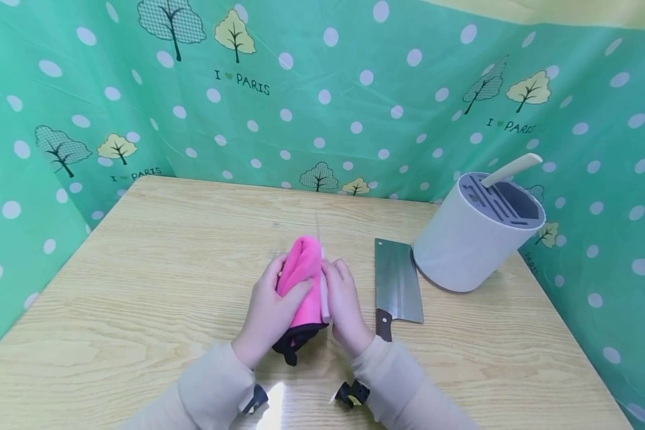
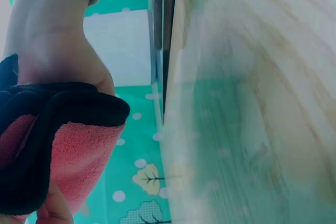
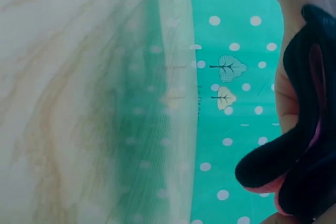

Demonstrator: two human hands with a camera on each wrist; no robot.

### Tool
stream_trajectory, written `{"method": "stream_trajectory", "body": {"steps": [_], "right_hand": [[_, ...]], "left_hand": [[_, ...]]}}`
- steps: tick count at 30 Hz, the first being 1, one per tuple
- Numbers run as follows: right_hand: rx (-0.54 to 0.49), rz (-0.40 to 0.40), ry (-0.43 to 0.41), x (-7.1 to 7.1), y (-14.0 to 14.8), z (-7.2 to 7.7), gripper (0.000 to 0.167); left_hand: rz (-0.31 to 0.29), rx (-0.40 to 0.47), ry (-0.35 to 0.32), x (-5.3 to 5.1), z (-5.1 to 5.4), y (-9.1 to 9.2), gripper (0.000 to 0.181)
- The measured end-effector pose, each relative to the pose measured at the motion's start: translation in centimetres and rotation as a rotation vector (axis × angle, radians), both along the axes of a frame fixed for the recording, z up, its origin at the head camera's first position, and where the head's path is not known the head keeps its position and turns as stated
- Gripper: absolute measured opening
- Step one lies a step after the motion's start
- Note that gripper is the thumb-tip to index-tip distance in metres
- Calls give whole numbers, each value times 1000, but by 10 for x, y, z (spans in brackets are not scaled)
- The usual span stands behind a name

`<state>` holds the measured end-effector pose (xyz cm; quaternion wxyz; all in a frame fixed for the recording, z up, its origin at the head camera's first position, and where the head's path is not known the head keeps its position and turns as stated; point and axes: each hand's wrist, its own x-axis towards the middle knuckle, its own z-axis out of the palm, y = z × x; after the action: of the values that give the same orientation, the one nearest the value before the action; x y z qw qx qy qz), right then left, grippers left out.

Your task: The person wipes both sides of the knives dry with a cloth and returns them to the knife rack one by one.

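Your left hand (image 1: 274, 304) grips a folded pink cloth (image 1: 301, 280), thumb across its near face and fingers round its left side. Your right hand (image 1: 346, 301) grasps a white-handled knife (image 1: 325, 301) along the right side of the cloth; the handle lies against the cloth, and a thin line of blade shows beyond its far end. Both hands are close together over the middle of the table (image 1: 156, 269), with the cloth between them. The cloth's black trim (image 1: 301, 330) is at the near end, with a short loop hanging from it; both wrist views show this trim close up.

To the right of your right hand, a cleaver (image 1: 398, 280) lies flat on the table, blade to the far side and dark handle to the near side, the handle's end partly hidden by your sleeve (image 1: 392, 373). Just beside the blade, farther right, stands a white knife block (image 1: 457, 239) with a grey slotted top. One pale handle (image 1: 512, 169) rises from it at a slant. A green dotted curtain (image 1: 301, 131) printed with trees hangs behind the table.
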<state>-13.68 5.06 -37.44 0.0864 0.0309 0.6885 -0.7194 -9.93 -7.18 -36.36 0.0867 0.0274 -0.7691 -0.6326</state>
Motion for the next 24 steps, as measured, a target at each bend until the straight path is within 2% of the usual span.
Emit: {"method": "stream_trajectory", "body": {"steps": [5, 11, 24], "right_hand": [[21, 18, 15, 6, -2, -1, 29], [44, -10, 52, 11, -6, -3, 30], [56, -25, 72, 10, -6, 1, 29]], "left_hand": [[23, -13, -16, -6, 0, -5, 47], [39, -18, -32, -9, 3, -8, 47], [38, -44, 9, -3, 2, -6, 43]]}}
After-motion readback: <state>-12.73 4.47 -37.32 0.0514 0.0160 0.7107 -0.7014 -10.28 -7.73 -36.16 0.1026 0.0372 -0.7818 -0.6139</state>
